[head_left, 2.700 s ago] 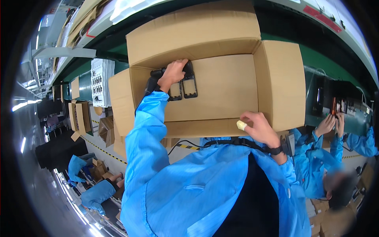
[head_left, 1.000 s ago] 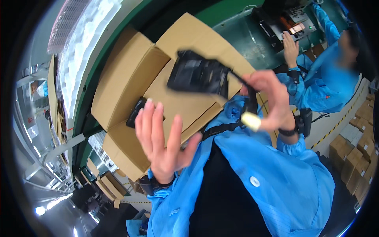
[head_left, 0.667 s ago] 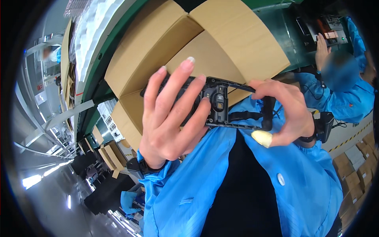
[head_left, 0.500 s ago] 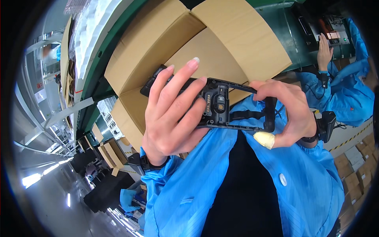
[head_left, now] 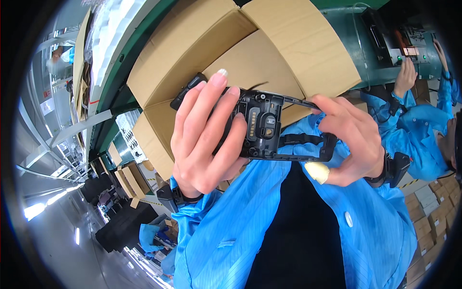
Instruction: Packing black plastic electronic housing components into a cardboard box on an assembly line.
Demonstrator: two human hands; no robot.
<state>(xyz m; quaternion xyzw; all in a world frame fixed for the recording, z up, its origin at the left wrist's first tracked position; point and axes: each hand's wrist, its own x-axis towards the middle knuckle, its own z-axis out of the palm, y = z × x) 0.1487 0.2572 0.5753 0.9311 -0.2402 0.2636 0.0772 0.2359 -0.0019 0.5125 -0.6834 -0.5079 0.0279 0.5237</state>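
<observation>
A black plastic device housing (head_left: 269, 149) is held between my hands, above the near side of an open cardboard box (head_left: 329, 53). Its middle bears a row of gold contacts and a small window; its right part is an open frame. Around the left part wraps my left hand (head_left: 204, 144), fingers over the top face, hiding much of it. My right hand (head_left: 356, 137) is at the frame's right end, index finger at the upper bar's corner, thumb in a yellow finger cot (head_left: 317, 172) below. A thin dark strip (head_left: 257, 86) sticks up from the housing's upper edge.
Co-workers in blue smocks work at the right; one hand (head_left: 406, 77) is near a machine (head_left: 409, 45) on the green bench (head_left: 349, 33). Clear plastic trays (head_left: 113, 29) are at the upper left. Stacked cartons (head_left: 433, 226) stand at the lower right.
My right fingers have shifted along the frame's right end. The thin dark strip now shows above the housing. At the right, the co-worker's hand has moved right, and another hand shows.
</observation>
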